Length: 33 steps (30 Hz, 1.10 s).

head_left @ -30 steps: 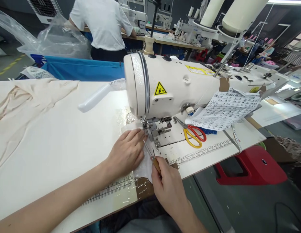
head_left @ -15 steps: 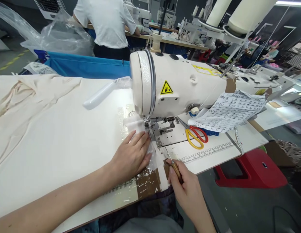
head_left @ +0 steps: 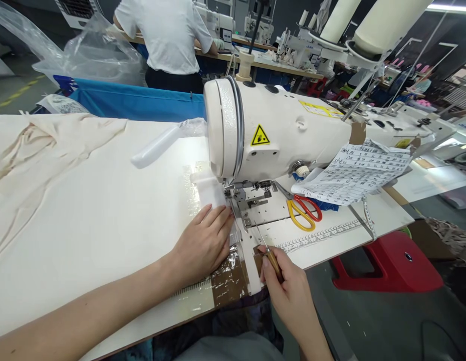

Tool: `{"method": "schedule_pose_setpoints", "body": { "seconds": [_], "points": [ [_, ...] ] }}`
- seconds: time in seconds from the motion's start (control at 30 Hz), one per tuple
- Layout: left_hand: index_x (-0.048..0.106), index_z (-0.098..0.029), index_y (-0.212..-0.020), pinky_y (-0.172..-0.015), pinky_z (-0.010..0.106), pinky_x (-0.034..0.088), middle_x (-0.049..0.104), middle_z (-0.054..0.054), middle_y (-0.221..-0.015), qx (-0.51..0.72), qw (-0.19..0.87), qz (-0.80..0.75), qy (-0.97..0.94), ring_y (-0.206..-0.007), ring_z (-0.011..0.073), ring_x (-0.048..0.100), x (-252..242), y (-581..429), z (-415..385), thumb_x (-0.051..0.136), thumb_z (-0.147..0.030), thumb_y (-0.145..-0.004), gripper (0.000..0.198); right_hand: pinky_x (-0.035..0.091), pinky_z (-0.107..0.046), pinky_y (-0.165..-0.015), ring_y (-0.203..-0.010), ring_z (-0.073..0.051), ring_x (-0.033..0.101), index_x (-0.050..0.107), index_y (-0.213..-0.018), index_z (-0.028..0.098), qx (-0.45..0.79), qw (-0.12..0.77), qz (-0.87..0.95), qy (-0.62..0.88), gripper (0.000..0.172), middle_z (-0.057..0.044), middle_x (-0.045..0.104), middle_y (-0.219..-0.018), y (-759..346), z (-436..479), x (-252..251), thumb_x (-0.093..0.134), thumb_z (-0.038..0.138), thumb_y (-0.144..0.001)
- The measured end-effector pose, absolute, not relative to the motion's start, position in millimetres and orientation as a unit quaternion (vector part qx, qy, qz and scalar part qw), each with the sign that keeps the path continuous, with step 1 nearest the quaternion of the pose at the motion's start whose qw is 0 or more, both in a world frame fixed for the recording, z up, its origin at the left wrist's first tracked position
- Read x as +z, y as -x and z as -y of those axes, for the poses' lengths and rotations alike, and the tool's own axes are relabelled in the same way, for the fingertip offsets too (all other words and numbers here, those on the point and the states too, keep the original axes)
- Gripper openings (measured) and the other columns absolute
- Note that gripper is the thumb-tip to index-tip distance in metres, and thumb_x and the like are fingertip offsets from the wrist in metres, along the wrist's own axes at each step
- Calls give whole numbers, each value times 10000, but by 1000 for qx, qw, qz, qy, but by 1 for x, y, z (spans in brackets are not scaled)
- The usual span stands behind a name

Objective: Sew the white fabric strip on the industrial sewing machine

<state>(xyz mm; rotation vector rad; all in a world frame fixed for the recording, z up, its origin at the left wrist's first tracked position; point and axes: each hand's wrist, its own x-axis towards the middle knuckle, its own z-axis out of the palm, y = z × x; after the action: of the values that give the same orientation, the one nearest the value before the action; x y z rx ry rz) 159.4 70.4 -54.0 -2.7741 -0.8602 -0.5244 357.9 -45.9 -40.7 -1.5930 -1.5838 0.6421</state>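
Note:
My left hand (head_left: 206,239) lies flat with fingers stretched out on a piece of thin white fabric (head_left: 211,191), its fingertips close to the presser foot of the white sewing machine (head_left: 281,133). A narrow white strip (head_left: 251,265) runs from the needle area toward the table's front edge. Wrapped around the wooden handle of an awl (head_left: 272,261) is my right hand (head_left: 289,286). The awl's thin metal tip points at the machine's needle plate (head_left: 257,204), just right of the strip. Part of the fabric is hidden under my left hand.
Scissors with red and yellow handles (head_left: 302,210) lie right of the needle plate. Handwritten paper (head_left: 353,173) leans on the machine. Cream cloth (head_left: 48,145) and a white plastic roll (head_left: 156,148) lie at left. A red stool (head_left: 398,265) stands at right; a person (head_left: 169,40) works behind.
The white fabric behind the presser foot has unfolded and lies flatter. Less of it shows at the front, under my left palm. My right hand and the awl have barely moved.

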Motion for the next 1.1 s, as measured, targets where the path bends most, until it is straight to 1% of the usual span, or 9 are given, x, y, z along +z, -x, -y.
{"method": "schedule_pose_setpoints", "body": {
  "seconds": [0.33,0.4,0.5,0.53,0.67,0.7,0.83,1.0,1.1],
  "points": [
    [626,-37,-1312,-1147,471,352,618,174,-1356,-188,91,296,932,-1300,311,510,-57,-159,-68,330,-238,-1004,472,519,-128,-612,-607,-98,640,654,-1185,191,272,412,603,626,253,30,659,-695,-359,49,-42,478,303,-1042],
    [627,-35,-1311,-1144,472,362,619,175,-1358,-182,91,294,934,-1298,314,517,-55,-159,-68,337,-239,-1004,469,547,-133,-670,-700,-110,683,659,-1191,202,278,420,592,629,253,-1,705,-789,-359,51,-44,499,322,-1037],
    [633,-23,-1301,-1134,470,388,624,184,-1353,-177,92,287,937,-1285,318,534,-52,-160,-68,349,-247,-1001,470,577,-169,-774,-920,-149,713,653,-1238,219,282,431,567,643,280,-63,735,-1048,-360,55,-46,529,356,-1029],
    [634,-20,-1300,-1131,468,396,625,186,-1353,-176,91,286,937,-1281,319,539,-51,-160,-68,352,-248,-1000,470,582,-177,-759,-911,-153,711,636,-1276,224,282,437,557,647,304,-65,726,-1052,-360,56,-47,535,365,-1027],
    [628,-17,-1309,-1137,464,410,618,189,-1361,-170,78,287,940,-1287,317,540,-49,-159,-69,359,-243,-1004,465,547,-182,-561,-631,-128,623,547,-1412,235,279,456,544,647,395,1,615,-776,-359,57,-51,514,363,-1040],
    [622,-15,-1316,-1139,468,412,613,192,-1367,-168,76,287,940,-1292,320,537,-49,-159,-69,361,-241,-1005,466,545,-188,-556,-633,-131,621,564,-1395,235,272,459,552,640,375,-5,616,-784,-358,56,-51,507,350,-1042],
    [607,-4,-1331,-1135,488,424,599,205,-1381,-163,77,290,940,-1304,334,526,-50,-159,-74,387,-238,-999,462,570,-232,-662,-825,-169,678,656,-1216,224,235,468,600,605,246,-75,688,-1005,-350,50,-48,491,267,-1039],
    [598,19,-1321,-1121,493,445,591,221,-1367,-178,77,295,936,-1296,338,520,-51,-159,-82,401,-224,-997,450,537,-263,-684,-772,-152,636,613,-1200,197,192,467,677,536,246,-39,627,-884,-338,33,-42,465,147,-1010],
    [600,31,-1293,-1050,475,503,599,223,-1319,-176,54,302,935,-1227,334,548,-47,-159,-86,413,-208,-992,428,514,-267,-667,-753,-154,619,609,-1178,165,129,444,725,511,237,-43,625,-848,-331,21,-42,471,112,-993]
  ]
}}
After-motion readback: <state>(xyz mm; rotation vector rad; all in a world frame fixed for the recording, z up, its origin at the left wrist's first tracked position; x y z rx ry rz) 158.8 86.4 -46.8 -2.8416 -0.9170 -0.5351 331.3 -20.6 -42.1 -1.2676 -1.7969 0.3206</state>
